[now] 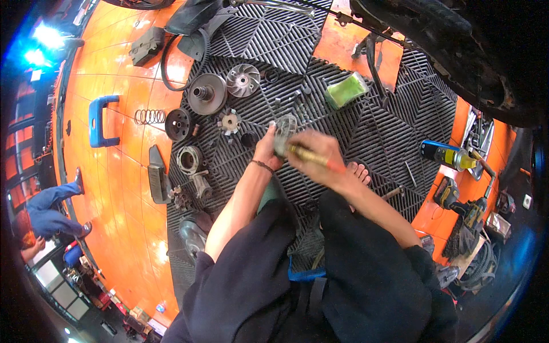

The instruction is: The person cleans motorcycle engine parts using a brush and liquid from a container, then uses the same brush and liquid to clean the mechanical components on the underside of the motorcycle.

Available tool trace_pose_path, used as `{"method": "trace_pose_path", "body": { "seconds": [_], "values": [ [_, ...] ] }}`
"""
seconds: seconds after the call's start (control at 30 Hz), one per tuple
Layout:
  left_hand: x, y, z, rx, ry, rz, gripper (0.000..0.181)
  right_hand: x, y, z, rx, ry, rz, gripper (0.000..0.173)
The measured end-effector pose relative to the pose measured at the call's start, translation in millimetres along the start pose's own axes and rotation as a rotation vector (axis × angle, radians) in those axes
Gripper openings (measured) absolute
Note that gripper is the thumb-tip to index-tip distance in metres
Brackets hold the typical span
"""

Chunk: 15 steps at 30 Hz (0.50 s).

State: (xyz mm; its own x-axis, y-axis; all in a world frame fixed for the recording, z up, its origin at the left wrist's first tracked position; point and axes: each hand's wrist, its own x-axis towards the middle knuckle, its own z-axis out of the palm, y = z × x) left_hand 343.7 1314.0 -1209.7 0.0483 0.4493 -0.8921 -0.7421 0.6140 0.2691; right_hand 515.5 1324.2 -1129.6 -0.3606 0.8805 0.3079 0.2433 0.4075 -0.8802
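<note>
My left hand (266, 148) holds a grey, roundish metal part (285, 126) up over the black slatted floor mat. In my right hand (321, 150) is a slim tool with a yellow handle (312, 157), probably a brush; its tip meets the part, and motion blurs both hand and tool. Left of my hands lie a vaned metal star-shaped piece (230, 122), a finned pulley half (243, 80), a larger pulley with a central hub (210, 96) and a black ring (249, 139). A bright green block in a clear wrapper or tray (346, 91) rests beyond my right hand.
Further left are a coil spring (150, 116), a clutch drum (178, 124), a drive belt (164, 64), metal housings (189, 160) and a blue stool (96, 121). Rightward lie a spray can (444, 154) and power tools (467, 212). A vehicle (476, 55) overhangs the upper right; another person (53, 210) sits far left.
</note>
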Motion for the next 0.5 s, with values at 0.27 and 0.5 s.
{"method": "trace_pose_path", "body": {
  "seconds": [0.27,0.5],
  "values": [
    [1.8,2.9,0.9,0.017,0.071,0.124,0.032,26.0,12.0,-15.0,-0.106,0.105,0.11,0.018],
    [-11.5,3.1,5.6,0.187,0.22,0.254,0.036,21.8,10.7,-12.7,-0.086,0.083,0.16,0.023]
  ]
}}
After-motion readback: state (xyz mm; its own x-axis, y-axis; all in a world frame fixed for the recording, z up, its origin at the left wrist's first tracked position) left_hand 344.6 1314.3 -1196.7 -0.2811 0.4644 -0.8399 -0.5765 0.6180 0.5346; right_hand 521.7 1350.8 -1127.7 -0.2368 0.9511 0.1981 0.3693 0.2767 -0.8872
